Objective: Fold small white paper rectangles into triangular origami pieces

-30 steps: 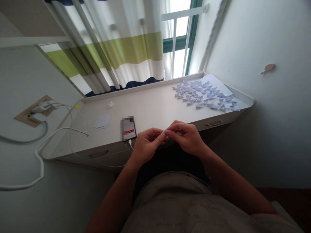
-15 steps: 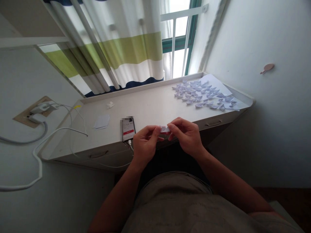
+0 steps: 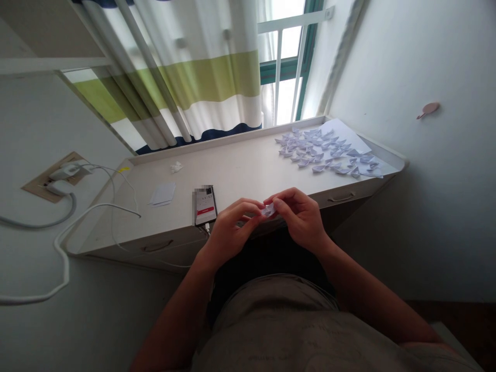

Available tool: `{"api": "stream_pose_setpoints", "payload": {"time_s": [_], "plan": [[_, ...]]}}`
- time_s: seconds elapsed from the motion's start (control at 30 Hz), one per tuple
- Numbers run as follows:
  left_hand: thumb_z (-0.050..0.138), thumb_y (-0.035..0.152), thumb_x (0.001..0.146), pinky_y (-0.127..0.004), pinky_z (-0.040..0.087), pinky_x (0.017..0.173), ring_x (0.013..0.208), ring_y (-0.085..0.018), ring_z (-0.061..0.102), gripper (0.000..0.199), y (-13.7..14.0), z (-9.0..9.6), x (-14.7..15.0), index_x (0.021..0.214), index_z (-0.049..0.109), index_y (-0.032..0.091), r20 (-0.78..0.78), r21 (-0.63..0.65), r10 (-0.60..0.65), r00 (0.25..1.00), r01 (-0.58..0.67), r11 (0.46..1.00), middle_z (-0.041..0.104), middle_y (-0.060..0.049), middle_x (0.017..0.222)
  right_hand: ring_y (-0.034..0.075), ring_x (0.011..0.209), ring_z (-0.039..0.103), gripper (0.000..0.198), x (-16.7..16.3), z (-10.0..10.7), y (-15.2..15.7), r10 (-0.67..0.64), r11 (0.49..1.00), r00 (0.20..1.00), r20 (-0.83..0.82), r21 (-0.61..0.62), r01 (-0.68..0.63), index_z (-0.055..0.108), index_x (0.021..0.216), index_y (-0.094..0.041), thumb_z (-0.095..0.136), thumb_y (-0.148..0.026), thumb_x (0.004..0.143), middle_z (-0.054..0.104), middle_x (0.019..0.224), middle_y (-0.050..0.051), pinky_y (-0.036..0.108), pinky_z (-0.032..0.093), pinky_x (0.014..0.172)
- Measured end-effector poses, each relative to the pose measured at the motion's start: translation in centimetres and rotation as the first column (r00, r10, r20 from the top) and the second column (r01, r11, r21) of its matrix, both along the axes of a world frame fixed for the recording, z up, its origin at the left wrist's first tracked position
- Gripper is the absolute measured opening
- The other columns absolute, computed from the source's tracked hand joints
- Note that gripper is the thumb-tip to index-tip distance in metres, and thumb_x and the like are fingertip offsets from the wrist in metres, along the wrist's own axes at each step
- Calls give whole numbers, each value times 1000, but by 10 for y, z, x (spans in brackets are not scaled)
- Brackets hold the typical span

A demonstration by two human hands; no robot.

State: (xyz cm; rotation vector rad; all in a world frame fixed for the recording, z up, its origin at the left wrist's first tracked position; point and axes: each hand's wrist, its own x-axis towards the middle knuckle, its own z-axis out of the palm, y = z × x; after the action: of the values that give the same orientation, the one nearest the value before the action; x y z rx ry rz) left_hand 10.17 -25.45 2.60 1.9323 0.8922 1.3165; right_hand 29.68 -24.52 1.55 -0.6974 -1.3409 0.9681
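Note:
A small folded white paper boat [image 3: 268, 210] is held just in front of the desk's front edge. My left hand [image 3: 236, 223] pinches its left end between thumb and fingers. From the other side, my right hand [image 3: 300, 217] closes thumb and forefinger on its right end. My fingers cover much of the paper, so its full shape is hidden. Several finished paper boats [image 3: 318, 150] are spread over the right part of the desk, partly on white paper sheets [image 3: 344, 133].
The white desk [image 3: 232, 173] has a raised back rim and drawers. A phone [image 3: 204, 205] with a charging cable lies left of my hands. Further left are small paper sheets [image 3: 163, 194], a crumpled paper piece [image 3: 176, 167] and cables from a wall socket [image 3: 58, 175].
My hands have drawn closer together around the paper boat. My left hand has turned and shifted slightly, and the paper is now tilted between the fingertips. The other boats are unmoved.

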Motion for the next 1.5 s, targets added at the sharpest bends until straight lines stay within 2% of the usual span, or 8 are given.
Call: {"api": "stream_pose_setpoints", "payload": {"time_s": [0.27, 0.53, 0.7, 0.8, 0.93, 1.13, 1.33, 1.5], "plan": [[82, 31, 96, -27, 69, 73, 99, -19, 79, 16, 6, -5, -3, 93, 71, 20, 210, -163, -48, 976, 84, 983, 79, -7, 117, 17, 78, 78, 28, -1, 3, -1, 31, 999, 990, -139, -32, -36, 71, 93, -22, 81, -48, 97, 84, 96, 5, 30, 69, 67], [71, 29, 103, -27, 68, 77, 102, -19, 78, 14, -2, 7, -4, 114, 78, 24, -50, 16, -19, 999, 20, 1000, 78, -9, 120, 18, 89, 80, 12, 4, 0, -7, 20, 996, 999, -39, 91, -16, 76, 110, -26, 72, -37, 106, 83, 107, 5, 34, 68, 81], [82, 26, 94, -26, 67, 77, 99, -19, 78, 9, -2, 9, -4, 96, 75, 22, -67, 57, 26, 997, -22, 998, 81, -7, 111, 21, 104, 77, 15, 8, -5, -5, -23, 983, 993, 112, 186, 2, 77, 111, -27, 64, -33, 110, 80, 112, 6, 36, 64, 90], [81, 26, 95, -25, 66, 76, 95, -18, 79, 9, -1, 8, -6, 90, 73, 22, -54, 42, 63, 997, -61, 997, 83, -6, 106, 20, 108, 75, 11, 12, -9, -4, 46, 976, 991, 126, 208, -71, 74, 111, -27, 64, -31, 110, 78, 116, 7, 35, 63, 92], [82, 26, 93, -28, 66, 78, 91, -19, 80, 10, -3, 7, -10, 89, 74, 21, -53, 8, 49, 997, -49, 999, 84, -7, 103, 20, 104, 77, 18, 18, -11, -3, 158, 973, 976, 150, 145, -180, 68, 107, -26, 81, -34, 98, 77, 117, 7, 32, 66, 86], [91, 35, 85, -28, 67, 76, 78, -18, 79, 20, -9, 11, -2, 86, 76, 22, 55, -103, 87, 995, -81, 991, 82, -3, 86, 21, 93, 80, 28, 22, -8, -5, 118, 986, 968, 224, 86, -140, 62, 94, -25, 87, -37, 92, 82, 104, 6, 35, 67, 85], [99, 37, 76, -27, 66, 70, 77, -18, 79, 30, -7, 8, 6, 94, 80, 21, 179, -255, 123, 976, -75, 964, 82, -4, 84, 23, 92, 83, 24, 14, -9, -9, -36, 990, 985, 170, 137, 13, 70, 105, -25, 88, -34, 92, 83, 97, 5, 37, 69, 85], [99, 35, 74, -26, 65, 70, 76, -19, 80, 33, -5, 4, 7, 97, 82, 20, 218, -347, 137, 966, -54, 936, 83, -5, 84, 22, 89, 82, 32, 8, -10, -7, 9, 996, 996, 91, 83, -17, 69, 113, -25, 89, -38, 91, 82, 92, 3, 37, 70, 84]]}}
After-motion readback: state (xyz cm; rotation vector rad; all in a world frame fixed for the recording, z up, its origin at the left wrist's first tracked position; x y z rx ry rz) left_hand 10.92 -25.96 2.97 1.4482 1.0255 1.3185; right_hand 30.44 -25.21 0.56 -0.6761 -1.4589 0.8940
